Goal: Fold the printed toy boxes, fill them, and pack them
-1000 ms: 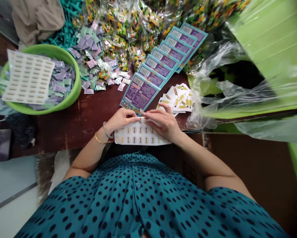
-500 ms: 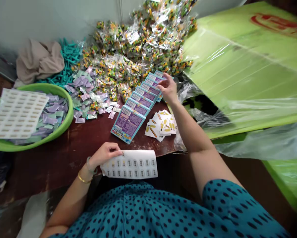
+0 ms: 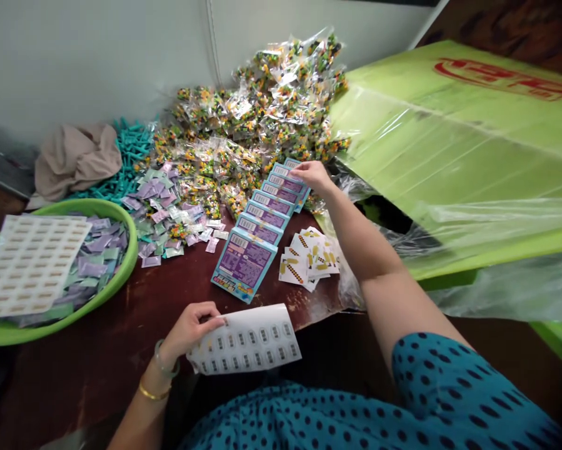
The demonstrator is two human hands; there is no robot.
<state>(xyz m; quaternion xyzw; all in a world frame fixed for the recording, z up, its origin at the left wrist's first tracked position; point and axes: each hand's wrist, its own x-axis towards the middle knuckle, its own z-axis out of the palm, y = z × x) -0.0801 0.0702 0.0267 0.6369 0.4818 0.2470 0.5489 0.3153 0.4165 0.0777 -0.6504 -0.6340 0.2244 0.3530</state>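
My left hand (image 3: 192,328) pinches the left edge of a white sticker sheet (image 3: 250,340) at the near edge of the dark wooden table (image 3: 112,337). My right hand (image 3: 314,175) reaches forward and presses its fingertips on the far end of a fanned row of purple and blue cards (image 3: 262,222). Whether a sticker is on the fingertip cannot be seen. A small pile of white cards with yellow print (image 3: 309,256) lies to the right of the row.
A green basin (image 3: 116,275) at the left holds small sachets and another sticker sheet (image 3: 30,265). Loose sachets (image 3: 161,209), a heap of clear packets (image 3: 257,119), teal pieces (image 3: 133,147) and a beige cloth (image 3: 77,156) lie behind. A green plastic-wrapped board (image 3: 449,144) fills the right.
My right hand left the sticker sheet and reached out to the far end of the card row. The left hand kept hold of the sheet. The view tilted upward.
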